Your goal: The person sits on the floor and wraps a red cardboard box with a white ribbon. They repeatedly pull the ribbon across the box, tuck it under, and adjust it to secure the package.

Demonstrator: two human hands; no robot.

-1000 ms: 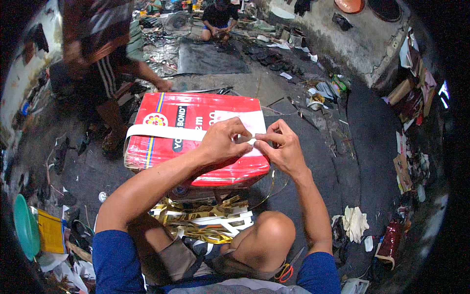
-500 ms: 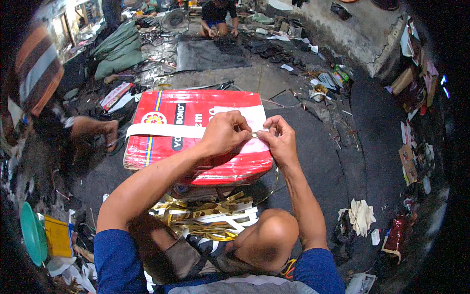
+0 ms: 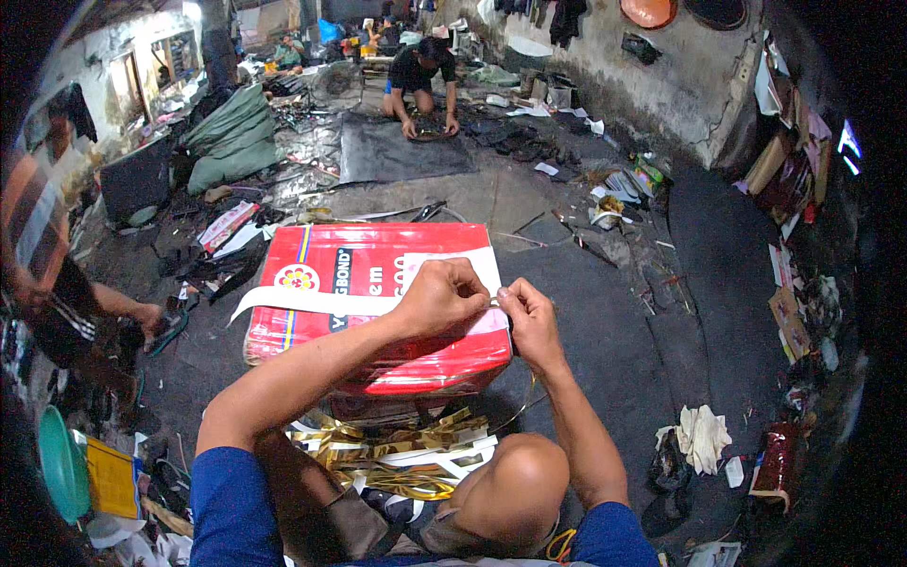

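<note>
We find dark floor point(image 3: 595, 364) spreading wide at right of the red box point(image 3: 378, 248). Near the box's right edge, the left hand point(image 3: 439, 295) and the right hand point(image 3: 534, 326) are both closed in a pinch. The left grips the white strip point(image 3: 326, 300) and hides part of it; this runs left to right over the box, free end beyond the left edge. The right pinches a pale piece point(image 3: 493, 303), mostly hidden from us.

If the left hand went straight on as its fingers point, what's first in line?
Probably the right hand: its thumb and fingertips sit just beyond the left hand, over the red box. A small pale piece shows between them; the gap in depth is hard to judge.
</note>
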